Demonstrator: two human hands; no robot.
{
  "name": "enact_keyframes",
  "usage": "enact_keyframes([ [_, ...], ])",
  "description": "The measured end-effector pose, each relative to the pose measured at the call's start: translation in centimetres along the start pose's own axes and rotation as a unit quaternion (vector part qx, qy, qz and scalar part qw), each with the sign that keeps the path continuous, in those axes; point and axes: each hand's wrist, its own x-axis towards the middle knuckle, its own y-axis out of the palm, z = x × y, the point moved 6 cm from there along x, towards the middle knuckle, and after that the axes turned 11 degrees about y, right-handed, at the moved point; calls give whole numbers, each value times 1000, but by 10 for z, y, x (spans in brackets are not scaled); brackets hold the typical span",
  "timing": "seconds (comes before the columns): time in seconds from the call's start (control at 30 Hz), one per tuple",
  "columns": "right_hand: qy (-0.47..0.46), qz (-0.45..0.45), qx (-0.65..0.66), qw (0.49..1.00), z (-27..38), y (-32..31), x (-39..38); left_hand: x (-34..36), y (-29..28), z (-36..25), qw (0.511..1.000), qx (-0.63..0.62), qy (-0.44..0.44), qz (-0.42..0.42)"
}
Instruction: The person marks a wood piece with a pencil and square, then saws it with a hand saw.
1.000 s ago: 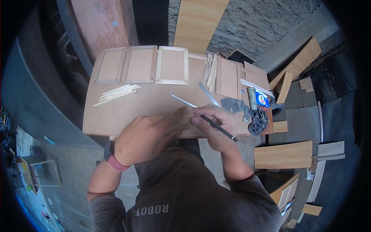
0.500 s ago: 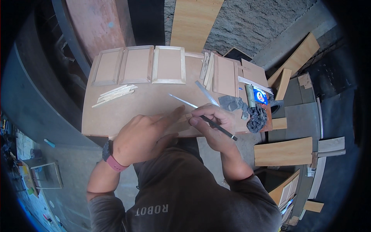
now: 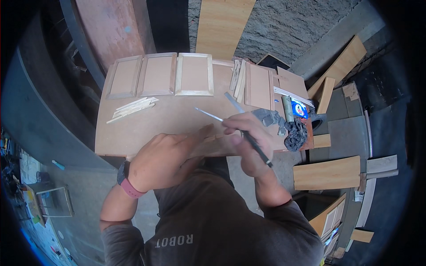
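Note:
My left hand (image 3: pixel 162 153), with a watch on its wrist, is at the table's front edge. Its fingers reach right and close on a light wooden piece (image 3: pixel 217 144), mostly hidden beneath them. My right hand (image 3: pixel 250 139) is closed round a slim tool (image 3: pixel 259 153) with a dark handle and a narrow silvery blade; the blade points up and left, above the table, beyond the wooden piece. This hand is slightly blurred. A steel ruler-like strip (image 3: pixel 233 101) lies just beyond it. Three framed panels (image 3: pixel 156 73) lie along the table's far side.
Loose wood strips (image 3: pixel 133 108) lie at the table's left. More strips (image 3: pixel 239 82) and a panel (image 3: pixel 258 86) are at the back right. Grey sanding scraps (image 3: pixel 268 117), a dark crumpled cloth (image 3: pixel 296 135) and a blue package (image 3: pixel 298 109) crowd the right end. Boards (image 3: pixel 327 173) stand beyond.
My right hand has shifted slightly right and away from the wooden piece, its tool turning steeper. The left hand stays almost in place on the piece, which shows more now.

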Motion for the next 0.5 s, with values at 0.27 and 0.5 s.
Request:
enact_keyframes([
  [0.27, 190, -72, -29, 979, -89, 5, -18, -13, 25, 86, 990, 7, -132, 53],
  [0.5, 73, -171, -102, 977, -68, -13, -35, -122, 136, 313, 970, 154, -184, -24],
])
